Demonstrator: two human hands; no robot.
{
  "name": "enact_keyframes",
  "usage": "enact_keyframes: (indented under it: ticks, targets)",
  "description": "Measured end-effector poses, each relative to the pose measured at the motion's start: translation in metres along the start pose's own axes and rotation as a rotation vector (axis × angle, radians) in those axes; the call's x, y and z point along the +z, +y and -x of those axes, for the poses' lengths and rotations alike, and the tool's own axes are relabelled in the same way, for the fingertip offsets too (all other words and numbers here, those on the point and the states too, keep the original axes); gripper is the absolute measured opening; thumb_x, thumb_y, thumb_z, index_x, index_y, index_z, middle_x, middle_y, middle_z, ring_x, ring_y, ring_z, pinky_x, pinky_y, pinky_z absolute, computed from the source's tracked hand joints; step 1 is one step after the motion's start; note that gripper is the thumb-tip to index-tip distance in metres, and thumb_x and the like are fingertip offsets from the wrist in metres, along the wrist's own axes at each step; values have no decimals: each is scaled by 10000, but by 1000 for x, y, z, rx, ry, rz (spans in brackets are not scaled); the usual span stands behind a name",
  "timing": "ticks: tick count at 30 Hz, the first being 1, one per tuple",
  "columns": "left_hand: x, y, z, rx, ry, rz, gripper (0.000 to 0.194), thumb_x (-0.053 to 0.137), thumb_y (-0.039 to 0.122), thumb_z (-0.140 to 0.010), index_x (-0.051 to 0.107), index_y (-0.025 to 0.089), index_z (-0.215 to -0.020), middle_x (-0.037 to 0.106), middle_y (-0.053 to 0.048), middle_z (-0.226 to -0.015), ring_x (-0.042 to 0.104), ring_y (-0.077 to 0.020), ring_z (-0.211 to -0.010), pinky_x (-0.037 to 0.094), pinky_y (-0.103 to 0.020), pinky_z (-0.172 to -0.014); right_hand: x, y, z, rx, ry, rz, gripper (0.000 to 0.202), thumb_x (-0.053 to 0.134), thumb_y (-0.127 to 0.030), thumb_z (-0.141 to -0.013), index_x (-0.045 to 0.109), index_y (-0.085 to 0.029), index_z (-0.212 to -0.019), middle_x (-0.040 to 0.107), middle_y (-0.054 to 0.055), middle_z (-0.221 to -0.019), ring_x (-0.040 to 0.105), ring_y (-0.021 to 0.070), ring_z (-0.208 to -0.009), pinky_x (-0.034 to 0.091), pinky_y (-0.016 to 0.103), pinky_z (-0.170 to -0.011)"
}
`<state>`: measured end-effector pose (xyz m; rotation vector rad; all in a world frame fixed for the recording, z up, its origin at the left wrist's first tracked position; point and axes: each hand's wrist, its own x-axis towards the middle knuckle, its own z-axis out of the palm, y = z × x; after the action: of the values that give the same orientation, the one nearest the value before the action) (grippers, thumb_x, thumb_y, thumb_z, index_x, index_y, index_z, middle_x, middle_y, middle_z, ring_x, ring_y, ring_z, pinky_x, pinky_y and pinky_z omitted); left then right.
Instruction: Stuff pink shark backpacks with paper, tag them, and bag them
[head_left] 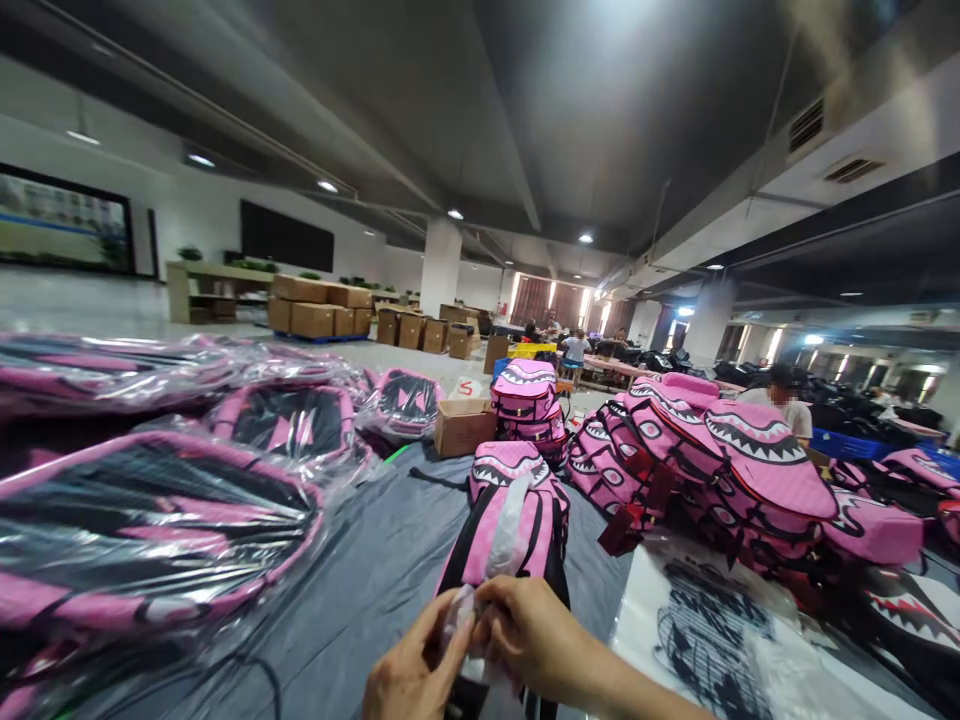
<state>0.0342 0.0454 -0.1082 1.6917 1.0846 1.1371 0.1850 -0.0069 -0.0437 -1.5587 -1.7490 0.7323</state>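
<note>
A pink backpack [487, 530] with a shark-mouth print lies on the grey cloth [360, 560] in front of me. A strip of whitish translucent wrapping [510, 525] runs along its middle, down to my hands. My left hand [424, 655] pinches a bunched piece of this wrapping between thumb and fingers. Close beside it, my right hand [525, 635] has its fingers curled together on the same wrapping. Both hands are over the near end of the backpack, whose lowest part they partly hide.
Plastic-wrapped pink and black bags [165, 520] lie at the left. Pink shark-print backpacks [757, 450] are piled at the right, above printed plastic bags [705, 630]. A small carton [463, 428] stands ahead. Farther back are stacked cartons [319, 307] and a seated person [784, 400].
</note>
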Motion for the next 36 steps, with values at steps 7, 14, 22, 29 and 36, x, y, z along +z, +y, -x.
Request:
enact_keyframes:
  ticks: [7, 14, 22, 29, 36]
  targets:
    - [16, 15, 7, -136, 234, -3, 507, 582, 648, -672, 740, 277, -979, 769, -27, -824, 711, -269, -796, 508, -307, -686, 5, -3, 3, -140, 82, 268, 272, 530, -94, -854, 639, -162, -1094, 673, -6, -753, 586, 101, -575, 403, 170, -524]
    - [27, 24, 11, -93, 375, 87, 420, 626, 538, -693, 692, 241, -983, 736, -48, -912, 668, -236, -832, 493, -337, -794, -27, -11, 17, -680, 30, 1081, 199, 504, -196, -1007, 583, -198, -1190, 663, 74, -1038, 596, 179, -889, 447, 265, -612]
    - [22, 25, 3, -8, 490, 172, 425, 701, 478, -659, 688, 182, -963, 645, 5, -720, 579, -152, -627, 469, -267, -627, -50, -8, -37, -1079, -241, 1301, 202, 424, -211, -1049, 620, -173, -1079, 590, 56, -900, 517, 185, -834, 397, 322, -624]
    - [10, 23, -2, 169, 377, -137, 205, 621, 414, -768, 693, 227, -725, 605, 13, -677, 542, -144, -621, 393, -270, -626, -59, -13, -57, -1322, -367, 1371, 287, 348, -149, -1051, 615, -153, -947, 552, 40, -870, 506, 155, -751, 369, 310, -540]
    - [8, 18, -2, 288, 458, -216, 206, 579, 310, -831, 631, 218, -655, 548, 24, -625, 504, -137, -564, 378, -262, -571, -55, -13, -72, -1416, -348, 1360, 334, 306, -110, -1046, 623, -131, -941, 556, 50, -901, 514, 142, -730, 369, 305, -498]
